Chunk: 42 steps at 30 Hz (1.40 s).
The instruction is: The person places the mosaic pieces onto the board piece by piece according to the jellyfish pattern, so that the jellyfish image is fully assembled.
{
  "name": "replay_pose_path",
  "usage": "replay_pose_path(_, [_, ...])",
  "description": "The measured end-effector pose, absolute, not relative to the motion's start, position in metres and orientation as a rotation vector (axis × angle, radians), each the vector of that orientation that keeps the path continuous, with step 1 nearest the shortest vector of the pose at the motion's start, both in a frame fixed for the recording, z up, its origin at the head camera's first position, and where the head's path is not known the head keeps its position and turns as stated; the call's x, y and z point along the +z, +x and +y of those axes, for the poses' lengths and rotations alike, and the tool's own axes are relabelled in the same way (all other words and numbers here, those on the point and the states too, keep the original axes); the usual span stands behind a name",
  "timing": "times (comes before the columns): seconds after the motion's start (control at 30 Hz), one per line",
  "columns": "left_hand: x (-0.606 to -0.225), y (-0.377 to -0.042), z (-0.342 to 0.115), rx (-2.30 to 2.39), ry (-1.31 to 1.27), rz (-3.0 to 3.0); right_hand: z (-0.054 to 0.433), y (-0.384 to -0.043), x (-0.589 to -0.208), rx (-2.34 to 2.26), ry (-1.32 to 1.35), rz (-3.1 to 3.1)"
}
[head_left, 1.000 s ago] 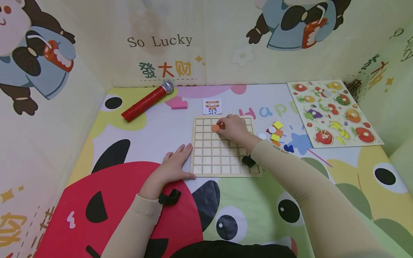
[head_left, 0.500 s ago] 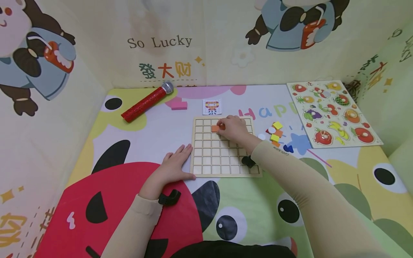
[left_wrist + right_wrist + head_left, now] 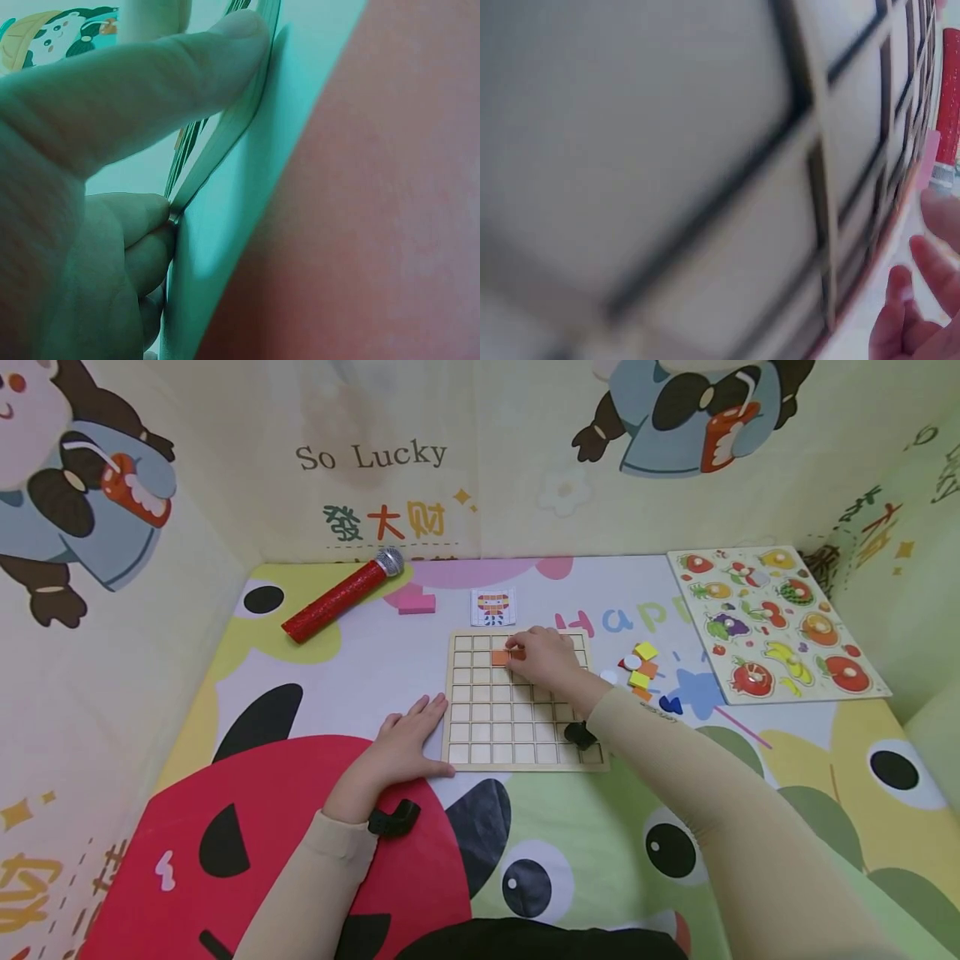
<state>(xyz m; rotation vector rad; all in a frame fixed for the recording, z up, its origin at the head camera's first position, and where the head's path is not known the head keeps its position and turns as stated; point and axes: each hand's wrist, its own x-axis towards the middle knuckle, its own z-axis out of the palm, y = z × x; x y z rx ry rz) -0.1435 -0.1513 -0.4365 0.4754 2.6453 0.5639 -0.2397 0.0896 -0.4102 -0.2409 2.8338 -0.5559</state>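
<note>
Tabletop (image 3: pixel 367 685) wears a cartoon-print cloth; printed sheeting stands as back wall (image 3: pixel 525 527) and at both sides, "So Lucky" on the back. Gridded wooden board (image 3: pixel 491 714) lies flat mid-table. First orange tile (image 3: pixel 500 658) sits in a cell of its second row; right hand (image 3: pixel 547 660) pinches second orange tile (image 3: pixel 517 654) just right of it. Left hand (image 3: pixel 405 747) flat, fingers spread, not gripping, thumb and fingertips against board's left edge.

Edges: table's far side meets back wall. Picture card (image 3: pixel 492 608) just behind board, pink block (image 3: pixel 416 604) and red microphone (image 3: pixel 337 597) farther left. Loose pieces (image 3: pixel 639 680) just off board's right edge, beside right forearm; fruit board (image 3: pixel 757 647) beyond, near right wall. Room: cloth stretches between left hand and microphone, also between board's front edge and lap, forearms on either side.
</note>
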Motion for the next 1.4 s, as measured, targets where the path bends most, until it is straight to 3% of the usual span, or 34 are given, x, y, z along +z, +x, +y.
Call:
replay_pose_path(0.3, [-0.437, -0.146, -0.149, 0.563, 0.486, 2.646, 0.155, -0.237, -0.377, -0.769, -0.220, 2.858])
replay_pose_path(0.77, [-0.440, -0.141, -0.149, 0.562, 0.458, 2.639, 0.257, -0.202, -0.391, -0.826, 0.037, 2.742])
replay_pose_path(1.07, [-0.439, -0.144, -0.148, 0.557, 0.463, 2.644, 0.279, -0.183, -0.400, -0.832, 0.022, 2.670])
replay_pose_path(1.4, [-0.441, -0.145, -0.148, 0.570, 0.454, 2.645, 0.263, -0.169, -0.411, -0.810, -0.253, 2.704])
